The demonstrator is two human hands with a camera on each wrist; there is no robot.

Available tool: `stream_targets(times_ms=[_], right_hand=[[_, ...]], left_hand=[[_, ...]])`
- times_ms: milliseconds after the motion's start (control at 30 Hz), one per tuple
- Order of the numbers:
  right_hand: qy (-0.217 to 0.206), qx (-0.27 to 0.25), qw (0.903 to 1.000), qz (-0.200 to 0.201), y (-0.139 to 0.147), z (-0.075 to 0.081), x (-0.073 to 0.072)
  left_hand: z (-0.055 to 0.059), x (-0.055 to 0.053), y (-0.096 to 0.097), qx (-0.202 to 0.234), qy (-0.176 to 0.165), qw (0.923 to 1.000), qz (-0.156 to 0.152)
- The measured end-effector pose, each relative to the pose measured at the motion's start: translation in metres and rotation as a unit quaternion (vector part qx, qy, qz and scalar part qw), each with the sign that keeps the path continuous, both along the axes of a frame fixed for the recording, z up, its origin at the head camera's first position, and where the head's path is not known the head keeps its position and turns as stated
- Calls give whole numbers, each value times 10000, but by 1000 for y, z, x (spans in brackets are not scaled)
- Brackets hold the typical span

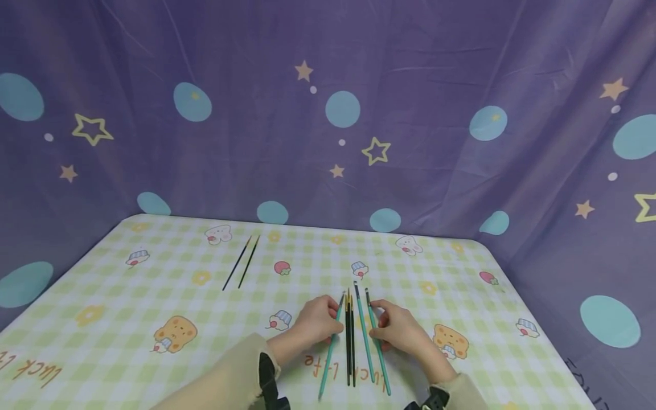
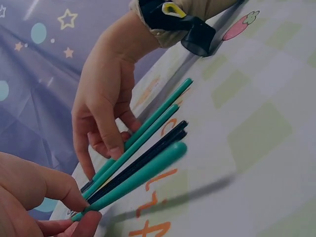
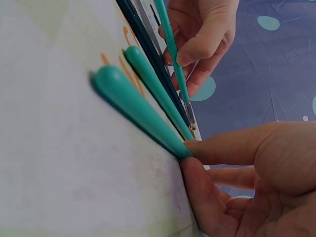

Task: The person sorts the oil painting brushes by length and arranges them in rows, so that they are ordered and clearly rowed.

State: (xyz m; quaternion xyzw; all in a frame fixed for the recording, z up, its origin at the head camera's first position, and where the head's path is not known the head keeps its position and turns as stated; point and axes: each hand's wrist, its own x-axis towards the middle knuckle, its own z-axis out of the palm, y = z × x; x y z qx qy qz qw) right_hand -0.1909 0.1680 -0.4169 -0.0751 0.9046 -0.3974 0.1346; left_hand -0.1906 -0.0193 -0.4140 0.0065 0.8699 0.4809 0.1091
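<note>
My left hand (image 1: 319, 320) pinches a teal paintbrush (image 1: 328, 364) between thumb and fingers. In the left wrist view, that brush's handle (image 2: 168, 157) slants up, its shadow on the cloth apart from it. Across from it, my right hand (image 1: 402, 327) pinches the outermost teal paintbrush (image 1: 383, 370) near its bristle end; the right wrist view has its thick handle (image 3: 123, 94) lying low along the cloth. Between the hands lie two thin black paintbrushes (image 1: 348, 347), side by side, and another teal paintbrush (image 1: 365, 333). All bristle ends point away from me.
Two more thin dark paintbrushes (image 1: 249, 262) lie at the back left of the table. A green-and-white checked cloth (image 1: 205, 304) with printed cartoons covers the tabletop. Behind and at the sides hangs a purple curtain (image 1: 266, 142) with stars and blue dots.
</note>
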Motion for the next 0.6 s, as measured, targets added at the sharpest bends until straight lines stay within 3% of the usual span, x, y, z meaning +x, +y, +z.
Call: stream_targets(times_ms=[600], right_hand=[[40, 49, 10000, -6, -1, 1, 1]], left_hand=[[-2, -7, -26, 690, 121, 9974, 189]])
